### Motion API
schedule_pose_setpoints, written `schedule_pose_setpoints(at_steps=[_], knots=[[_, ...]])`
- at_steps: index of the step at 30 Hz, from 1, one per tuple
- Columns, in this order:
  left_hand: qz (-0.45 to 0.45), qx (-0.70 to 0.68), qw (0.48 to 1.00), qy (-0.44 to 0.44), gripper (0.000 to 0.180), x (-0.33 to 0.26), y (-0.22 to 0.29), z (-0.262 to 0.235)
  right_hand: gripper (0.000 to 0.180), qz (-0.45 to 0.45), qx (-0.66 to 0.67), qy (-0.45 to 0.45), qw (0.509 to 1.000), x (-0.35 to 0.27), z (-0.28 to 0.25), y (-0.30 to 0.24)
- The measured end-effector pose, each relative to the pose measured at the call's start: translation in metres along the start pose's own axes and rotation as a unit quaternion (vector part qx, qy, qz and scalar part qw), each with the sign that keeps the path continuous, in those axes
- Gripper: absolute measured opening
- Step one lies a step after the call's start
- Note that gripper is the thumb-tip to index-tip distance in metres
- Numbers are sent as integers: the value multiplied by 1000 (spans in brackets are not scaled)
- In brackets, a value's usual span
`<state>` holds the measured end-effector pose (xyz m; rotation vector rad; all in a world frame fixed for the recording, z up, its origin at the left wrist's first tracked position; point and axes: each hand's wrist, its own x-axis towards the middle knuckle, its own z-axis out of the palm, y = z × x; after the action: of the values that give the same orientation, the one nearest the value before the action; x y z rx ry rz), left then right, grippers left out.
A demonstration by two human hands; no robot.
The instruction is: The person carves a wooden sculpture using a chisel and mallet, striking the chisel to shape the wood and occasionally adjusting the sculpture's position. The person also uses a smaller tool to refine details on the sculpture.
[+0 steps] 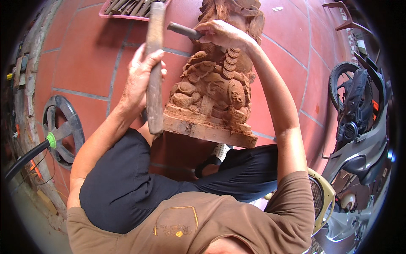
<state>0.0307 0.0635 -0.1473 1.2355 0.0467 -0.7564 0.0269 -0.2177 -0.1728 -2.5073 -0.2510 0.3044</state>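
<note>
My left hand (137, 78) is closed around a long, flat wooden mallet (155, 93), held upright in the picture, left of a carved wooden sculpture (211, 95). My right hand (224, 34) reaches over the upper part of the carving, its fingers wrapped on a dark, rod-like chisel (184, 30). The chisel's butt end points left toward the mallet, with a gap between them; its working tip is hidden by my hand. Reddish-brown and deeply cut, the sculpture has a string of disc shapes and a plain flat base (207, 131) near my legs.
A pink tray (144, 18) of chisels sits at the top left on the red tiled floor (84, 63). To the left stands a round grey stand base (63, 131) with a black pole. At right are a parked motorbike (359, 122), a fan (323, 194) and a reddish chair (347, 19).
</note>
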Motion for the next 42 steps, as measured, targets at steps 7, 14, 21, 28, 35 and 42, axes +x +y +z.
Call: schedule_pose_setpoints(at_steps=[7,14,21,28,35,42], knots=[[-17,46,999,3,40,-11,-3,-1,33,6,-23,-16,1000,0,-1,-4],[9,69,997,22,61,-10,-2,3,33,-4,-71,9,997,-5,2,-13],[-4,5,999,32,43,1,10,-14,34,16,-17,-6,1000,-4,-11,-17],[32,19,999,5,54,4,23,-11,35,-5,25,50,998,-20,-42,3],[42,55,997,-34,62,-4,24,5,35,-32,57,83,994,-8,-17,6],[54,82,995,-29,60,-5,28,11,35,-21,64,74,995,0,-7,14]])
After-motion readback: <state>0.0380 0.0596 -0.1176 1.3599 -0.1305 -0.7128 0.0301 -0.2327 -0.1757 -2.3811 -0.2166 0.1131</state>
